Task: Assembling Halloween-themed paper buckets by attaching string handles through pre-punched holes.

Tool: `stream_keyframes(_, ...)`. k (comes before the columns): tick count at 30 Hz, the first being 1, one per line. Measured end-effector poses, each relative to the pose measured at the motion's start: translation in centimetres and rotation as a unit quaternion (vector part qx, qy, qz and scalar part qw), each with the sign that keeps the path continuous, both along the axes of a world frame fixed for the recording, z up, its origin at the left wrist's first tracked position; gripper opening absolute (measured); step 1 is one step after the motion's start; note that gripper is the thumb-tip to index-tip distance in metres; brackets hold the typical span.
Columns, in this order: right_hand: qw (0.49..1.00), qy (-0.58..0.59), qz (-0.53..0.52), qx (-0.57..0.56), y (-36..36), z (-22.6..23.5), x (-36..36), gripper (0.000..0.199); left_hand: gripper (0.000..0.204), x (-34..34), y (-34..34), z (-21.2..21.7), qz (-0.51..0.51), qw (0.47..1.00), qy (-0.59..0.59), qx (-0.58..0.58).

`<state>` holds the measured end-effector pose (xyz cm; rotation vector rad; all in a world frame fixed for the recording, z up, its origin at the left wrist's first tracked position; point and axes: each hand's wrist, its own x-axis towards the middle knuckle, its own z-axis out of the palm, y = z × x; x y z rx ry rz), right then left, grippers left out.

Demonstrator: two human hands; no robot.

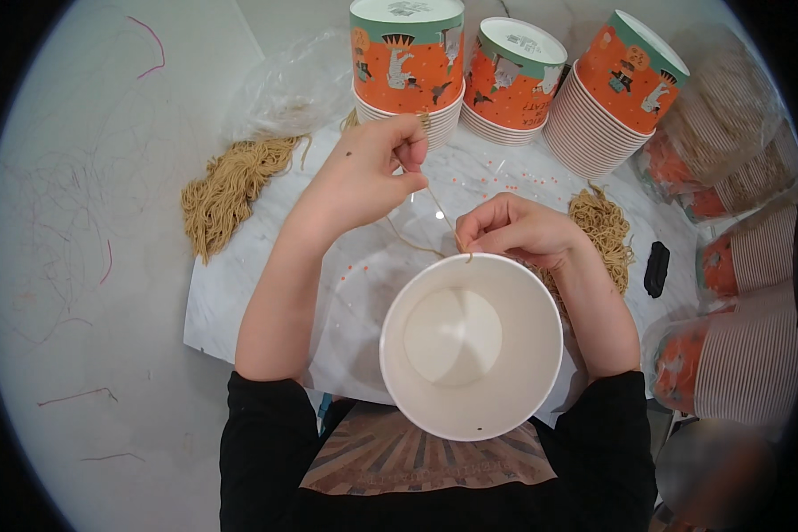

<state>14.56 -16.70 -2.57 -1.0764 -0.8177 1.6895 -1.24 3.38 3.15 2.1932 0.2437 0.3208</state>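
Observation:
A white-lined paper bucket (528, 355) is tilted with its open mouth toward me, close to my body. A small dark hole shows near its rim on the near side. Thin tan string (438, 207) runs from the far rim up to my left hand (359, 173), whose thumb and fingers are pinched on it above the bucket. A slack loop of the same string hangs below that hand. My right hand (528, 232) is at the far rim, fingertips closed on the string where it meets the bucket. Whether the string is knotted there is too small to tell.
On the marbled table (328, 355) lie a bundle of tan strings (235, 195) at left and another (605, 232) at right. Stacks of orange printed buckets (408, 66) stand at the back. Bagged bucket stacks (745, 355) line the right. A black object (656, 269) lies nearby.

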Motion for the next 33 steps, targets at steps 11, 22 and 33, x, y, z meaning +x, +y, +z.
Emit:
stream_keyframes(11, 0.988, 0.076, -0.075, 0.112, 0.7, 0.5, -1.8, 0.051, 0.015, 0.8, -0.7, -0.3, -0.159, 0.979, -0.128, 0.016)
stream_keyframes(22, 0.927, 0.231, -0.263, 0.134, -1.0, 2.4, 0.7, 0.025, 0.025, -1.9, -3.4, 1.7, -0.228, 0.973, 0.036, 0.024)
stream_keyframes(33, 0.783, 0.264, -0.431, 0.364, -10.6, 8.8, 8.9, 0.013, 0.015, -2.3, -0.6, 1.5, -0.082, 0.988, 0.023, 0.126)
